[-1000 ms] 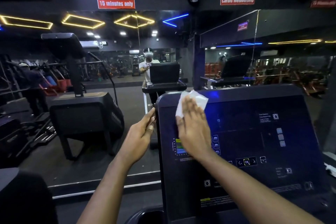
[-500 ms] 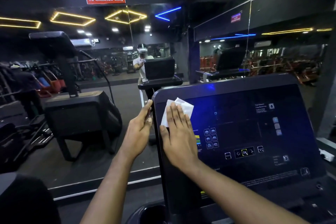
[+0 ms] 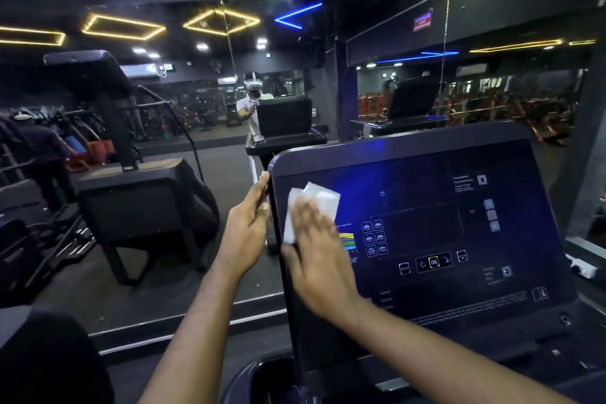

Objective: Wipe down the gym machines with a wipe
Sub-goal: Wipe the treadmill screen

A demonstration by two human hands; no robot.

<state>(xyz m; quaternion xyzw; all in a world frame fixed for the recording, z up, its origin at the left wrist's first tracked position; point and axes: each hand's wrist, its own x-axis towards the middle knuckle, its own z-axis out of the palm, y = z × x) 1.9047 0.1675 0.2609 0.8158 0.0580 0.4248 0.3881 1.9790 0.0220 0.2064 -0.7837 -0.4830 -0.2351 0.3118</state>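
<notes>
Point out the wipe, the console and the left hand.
wipe (image 3: 324, 197): head view, exposed white upper corner
console (image 3: 419, 229): head view, dark display centre
left hand (image 3: 244, 236): head view, back of hand

Both bare forearms rise from the frame's bottom toward centre. The left hand (image 3: 246, 233) holds the treadmill console (image 3: 426, 154) edge. The right hand (image 3: 319, 259), flat with straight fingers, presses the wipe (image 3: 323, 198).
</notes>
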